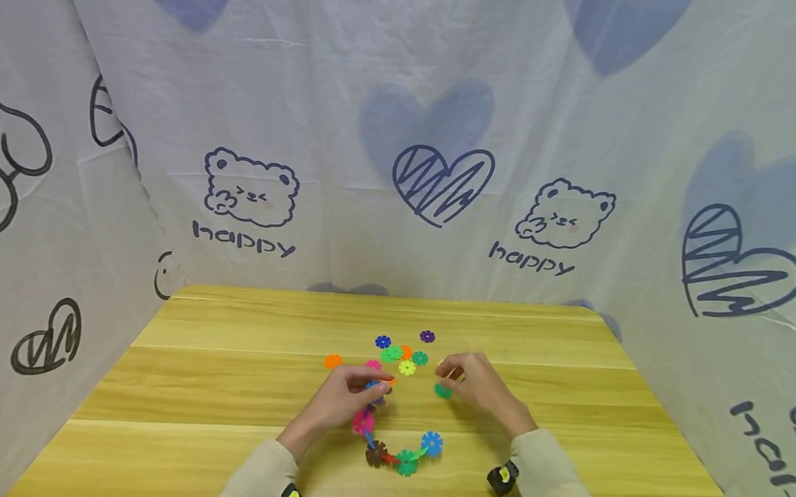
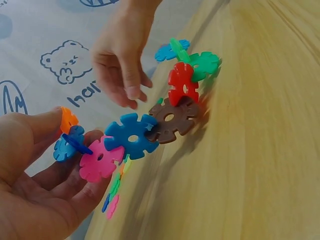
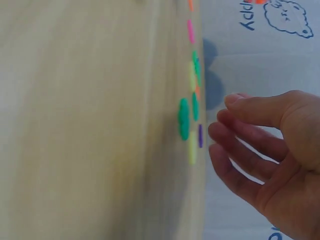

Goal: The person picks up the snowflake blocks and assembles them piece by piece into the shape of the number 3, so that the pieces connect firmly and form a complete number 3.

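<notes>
My left hand [image 1: 340, 401] pinches the upper end of a curved chain of plastic snowflake discs, near an orange disc [image 2: 68, 119] and a small blue one [image 2: 70, 146]. From there the chain runs through a pink disc [image 2: 102, 165], a larger blue disc [image 2: 120, 137] and a brown disc [image 2: 186, 112]. A red disc [image 2: 180, 75], green pieces and a blue disc [image 1: 432, 443] make up its far end. My right hand [image 1: 480, 387] hovers over the table with its fingers loosely bent and nothing between them. Beneath its fingertips lies a loose green disc [image 1: 443, 390].
Several loose discs lie beyond the hands on the wooden table [image 1: 222, 388], among them a purple disc [image 1: 427, 336], a yellow-green disc [image 1: 407, 367] and an orange disc [image 1: 333, 361]. A printed white cloth [image 1: 333, 224] hangs behind the table and along both sides.
</notes>
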`<state>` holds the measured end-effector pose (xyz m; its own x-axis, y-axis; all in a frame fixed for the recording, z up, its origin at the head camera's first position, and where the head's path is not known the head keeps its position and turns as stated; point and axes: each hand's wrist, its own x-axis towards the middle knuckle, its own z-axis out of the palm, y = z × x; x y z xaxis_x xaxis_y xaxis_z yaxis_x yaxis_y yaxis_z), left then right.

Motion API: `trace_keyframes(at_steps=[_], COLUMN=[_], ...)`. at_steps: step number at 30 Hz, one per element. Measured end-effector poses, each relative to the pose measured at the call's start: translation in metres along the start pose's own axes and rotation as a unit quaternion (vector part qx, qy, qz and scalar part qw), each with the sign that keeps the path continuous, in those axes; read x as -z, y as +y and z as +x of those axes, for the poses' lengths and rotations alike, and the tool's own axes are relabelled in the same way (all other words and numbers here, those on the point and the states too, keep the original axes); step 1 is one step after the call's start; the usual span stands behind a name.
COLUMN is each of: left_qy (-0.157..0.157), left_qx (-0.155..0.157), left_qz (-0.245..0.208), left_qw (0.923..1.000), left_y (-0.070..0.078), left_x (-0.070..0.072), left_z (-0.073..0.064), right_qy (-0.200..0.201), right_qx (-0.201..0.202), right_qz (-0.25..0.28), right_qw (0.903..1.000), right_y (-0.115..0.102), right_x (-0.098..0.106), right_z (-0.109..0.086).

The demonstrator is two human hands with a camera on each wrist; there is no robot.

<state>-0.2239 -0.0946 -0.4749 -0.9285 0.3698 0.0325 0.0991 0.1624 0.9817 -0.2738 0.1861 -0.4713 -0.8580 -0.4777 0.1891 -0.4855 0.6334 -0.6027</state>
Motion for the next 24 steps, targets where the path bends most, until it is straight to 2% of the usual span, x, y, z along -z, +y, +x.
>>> trace_keyframes(at_steps=[4, 7, 20, 24], left_qy=[-0.002, -0.004, -0.005, -0.005], left_qx=[-0.005, -0.006, 0.0, -0.002], left_qz=[-0.001, -0.005, -0.009, -0.007], left_qw=[1.0, 1.0, 1.0, 1.0], left_y=[0.0, 0.0, 0.002, 0.001], left_x=[0.001, 0.001, 0.0, 0.0], left_z=[0.0, -0.001, -0.001, -0.001], right_qy=[-0.008, -0.011, -0.021, -0.022], right_qx=[-0.037, -0.048, -0.026, -0.031], right_qz=[-0.001, -0.009, -0.05, -0.051], right_qw=[0.9993, 0.9987, 0.9982, 0.998], right_y=[0.006, 0.01, 0.017, 0.017], right_x=[-0.005, -0.007, -0.012, -0.012], right_z=[-0.002, -0.003, -0.002, -0.002])
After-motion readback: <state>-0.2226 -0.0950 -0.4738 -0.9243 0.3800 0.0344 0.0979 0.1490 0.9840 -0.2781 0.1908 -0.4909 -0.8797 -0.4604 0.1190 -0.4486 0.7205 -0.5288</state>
